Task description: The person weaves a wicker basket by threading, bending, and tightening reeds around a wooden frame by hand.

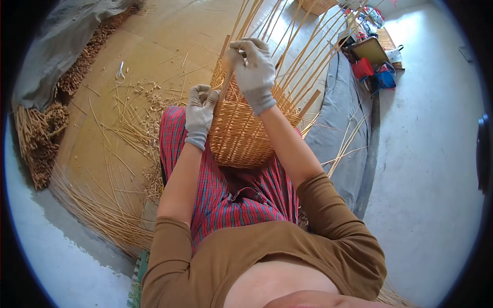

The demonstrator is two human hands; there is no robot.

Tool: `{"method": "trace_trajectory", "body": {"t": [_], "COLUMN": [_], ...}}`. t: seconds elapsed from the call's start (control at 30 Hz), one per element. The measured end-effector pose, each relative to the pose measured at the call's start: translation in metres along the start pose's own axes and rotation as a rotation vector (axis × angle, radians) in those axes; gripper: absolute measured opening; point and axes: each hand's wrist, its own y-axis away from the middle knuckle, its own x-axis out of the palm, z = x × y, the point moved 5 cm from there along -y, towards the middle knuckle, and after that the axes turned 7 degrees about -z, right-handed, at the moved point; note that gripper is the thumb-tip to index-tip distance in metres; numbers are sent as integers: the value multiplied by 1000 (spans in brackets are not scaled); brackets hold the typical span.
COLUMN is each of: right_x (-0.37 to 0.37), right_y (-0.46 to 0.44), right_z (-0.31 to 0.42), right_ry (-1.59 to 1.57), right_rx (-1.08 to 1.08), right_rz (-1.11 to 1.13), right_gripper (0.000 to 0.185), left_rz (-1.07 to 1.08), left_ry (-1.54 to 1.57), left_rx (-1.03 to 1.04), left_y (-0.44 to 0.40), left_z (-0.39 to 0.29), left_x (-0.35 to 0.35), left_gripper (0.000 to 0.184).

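A woven wicker basket (pixel 240 134) rests tilted between the knees, with long upright wicker rods (pixel 303 56) rising from its far side. My left hand (pixel 200 114), in a whitish work glove, is closed at the basket's left rim, its thumb and fingers against the foot of a flat wooden stake (pixel 225 86). Higher up, my gloved right hand (pixel 256 72) curls its fingers round the top of that stake. Its fingertips are blurred, and any thin strand in them cannot be made out. Another flat stake (pixel 309 104) stands at the basket's right corner.
Scissors (pixel 120 73) lie on the tan floor sheet (pixel 149 38) among wicker scraps (pixel 149 110). Bundled wicker (pixel 41 138) is at left, partly under a grey cover (pixel 67 49). Loose rods (pixel 102 218) spread at lower left. Grey cloth (pixel 341 123), a red container (pixel 362 68) and a blue container (pixel 385 78) are at right.
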Motion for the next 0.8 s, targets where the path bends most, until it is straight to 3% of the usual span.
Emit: {"method": "trace_trajectory", "body": {"t": [0.1, 0.37, 0.47, 0.57, 0.63, 0.7, 0.77, 0.8], "right_x": [11, 6, 4, -16, -41, -60, -77, -80], "right_y": [-10, -2, -2, 12, 38, 86, 133, 161], "right_z": [-14, -24, -23, -12, 4, 26, 60, 47], "right_ry": [159, 226, 260, 186, -29, -265, -273, -236], "right_rx": [36, 78, 35, 71, -21, -55, -198, -142], "right_rz": [48, 76, 89, 41, -19, 139, 427, 491], "right_gripper": [8, 10, 10, 12, 16, 21, 26, 39], "left_rz": [-95, -56, 33, 149, 188, 181, 311, 328], "left_ry": [-44, 147, -15, -133, -337, -366, -479, -655], "left_rx": [138, -5, -63, 16, 188, 166, 302, 382], "left_y": [-6, -11, -14, 1, 23, 11, 6, 5], "left_z": [9, 23, 33, 20, -9, -3, -6, -13], "left_x": [-4, -12, -18, -9, 5, -2, 1, 3], "left_gripper": [18, 16, 24, 34, 38, 39, 40, 39]}}
